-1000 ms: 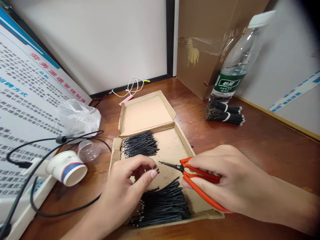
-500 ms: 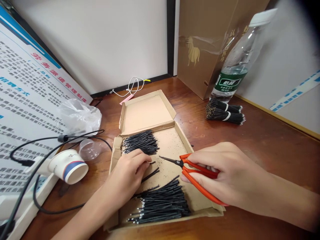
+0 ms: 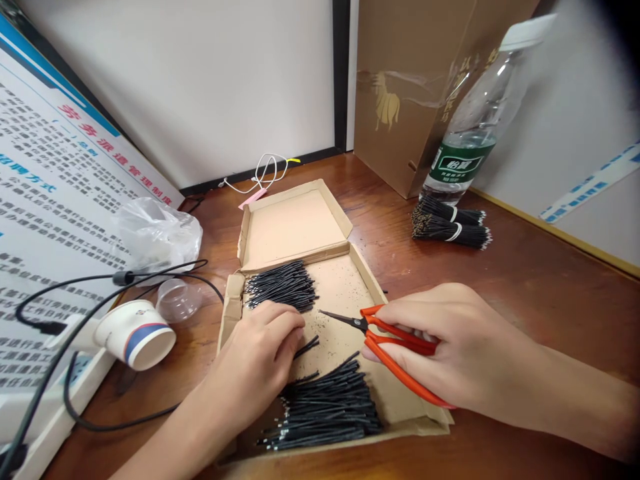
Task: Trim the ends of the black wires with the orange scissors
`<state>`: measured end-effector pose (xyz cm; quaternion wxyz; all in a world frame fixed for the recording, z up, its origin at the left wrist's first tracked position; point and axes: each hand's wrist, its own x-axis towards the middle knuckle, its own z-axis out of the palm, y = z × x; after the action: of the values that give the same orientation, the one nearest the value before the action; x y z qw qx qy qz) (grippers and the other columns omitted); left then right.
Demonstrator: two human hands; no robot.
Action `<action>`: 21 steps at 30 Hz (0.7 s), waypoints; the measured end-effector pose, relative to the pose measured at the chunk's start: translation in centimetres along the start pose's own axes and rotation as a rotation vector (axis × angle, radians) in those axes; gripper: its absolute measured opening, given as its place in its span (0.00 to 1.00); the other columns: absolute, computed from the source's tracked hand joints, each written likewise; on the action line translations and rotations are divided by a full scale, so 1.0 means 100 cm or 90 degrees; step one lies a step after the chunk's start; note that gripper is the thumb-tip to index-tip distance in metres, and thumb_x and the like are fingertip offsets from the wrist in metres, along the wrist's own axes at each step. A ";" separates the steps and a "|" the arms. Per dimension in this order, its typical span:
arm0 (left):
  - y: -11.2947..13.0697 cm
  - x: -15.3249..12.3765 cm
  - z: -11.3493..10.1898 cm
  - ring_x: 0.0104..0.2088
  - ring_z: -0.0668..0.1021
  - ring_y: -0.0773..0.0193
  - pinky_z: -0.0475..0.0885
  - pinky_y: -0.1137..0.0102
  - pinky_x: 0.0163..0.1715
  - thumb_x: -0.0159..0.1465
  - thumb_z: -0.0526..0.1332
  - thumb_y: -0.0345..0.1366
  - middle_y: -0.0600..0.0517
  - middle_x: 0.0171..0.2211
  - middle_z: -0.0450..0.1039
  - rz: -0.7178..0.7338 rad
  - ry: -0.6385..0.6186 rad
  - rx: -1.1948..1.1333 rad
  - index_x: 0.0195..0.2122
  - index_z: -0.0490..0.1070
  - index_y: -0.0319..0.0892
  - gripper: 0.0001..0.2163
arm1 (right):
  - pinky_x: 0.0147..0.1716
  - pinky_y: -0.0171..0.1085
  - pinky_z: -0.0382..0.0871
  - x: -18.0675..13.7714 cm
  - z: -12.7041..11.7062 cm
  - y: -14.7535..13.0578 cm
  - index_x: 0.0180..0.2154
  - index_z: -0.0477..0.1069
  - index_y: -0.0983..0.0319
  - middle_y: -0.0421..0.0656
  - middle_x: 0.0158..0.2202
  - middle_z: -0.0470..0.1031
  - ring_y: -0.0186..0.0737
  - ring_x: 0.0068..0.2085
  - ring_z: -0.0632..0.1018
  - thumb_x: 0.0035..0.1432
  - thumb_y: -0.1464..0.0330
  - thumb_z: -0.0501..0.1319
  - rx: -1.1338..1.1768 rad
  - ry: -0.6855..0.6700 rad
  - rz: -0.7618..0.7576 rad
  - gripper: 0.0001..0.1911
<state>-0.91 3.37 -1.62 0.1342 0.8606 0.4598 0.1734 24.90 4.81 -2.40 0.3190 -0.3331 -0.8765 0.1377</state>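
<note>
My right hand (image 3: 440, 347) is closed round the orange handles of a pair of small scissors (image 3: 395, 350). Their dark, slim blades look closed and point left across the cardboard box (image 3: 370, 273). Over the box's left part my left hand (image 3: 260, 347) has its fingers curled and pressed together. Whatever they hold is hidden. Just above that hand lies a pile of short black wires (image 3: 283, 280). A larger pile of black wires (image 3: 333, 403) with pale ends fills the front of the box. A few loose black wires (image 3: 307, 345) show beside my left fingers.
Two banded wire bundles (image 3: 453, 230) lie by a water bottle (image 3: 463, 153) at the right. On the left are a tipped paper cup (image 3: 137, 333), a clear plastic cup (image 3: 179, 300), a plastic bag (image 3: 160, 233) and black cables (image 3: 100, 307). Boards and a brown carton (image 3: 395, 133) stand behind.
My left hand has shifted slightly right and down. The short dark wire end seen at its fingertips is now out of sight. My right hand and the scissors have barely moved.
</note>
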 end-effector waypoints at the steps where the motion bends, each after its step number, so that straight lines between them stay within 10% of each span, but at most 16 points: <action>1: 0.000 0.000 0.000 0.41 0.76 0.57 0.71 0.64 0.42 0.70 0.55 0.25 0.45 0.41 0.77 0.003 0.001 -0.003 0.38 0.74 0.37 0.08 | 0.21 0.34 0.48 0.000 0.000 0.000 0.22 0.65 0.62 0.32 0.18 0.55 0.30 0.21 0.53 0.62 0.70 0.59 -0.002 0.000 0.000 0.15; 21: 0.021 -0.003 -0.005 0.37 0.73 0.58 0.66 0.65 0.37 0.68 0.53 0.25 0.50 0.36 0.69 -0.193 -0.206 -0.032 0.30 0.63 0.42 0.09 | 0.21 0.35 0.48 -0.001 0.002 0.000 0.23 0.68 0.63 0.33 0.17 0.58 0.30 0.21 0.54 0.62 0.71 0.58 -0.007 0.004 0.003 0.14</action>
<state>0.27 2.05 -0.39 0.2521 0.7945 0.5519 0.0223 24.85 4.69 -2.55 0.3198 -0.3375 -0.8753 0.1328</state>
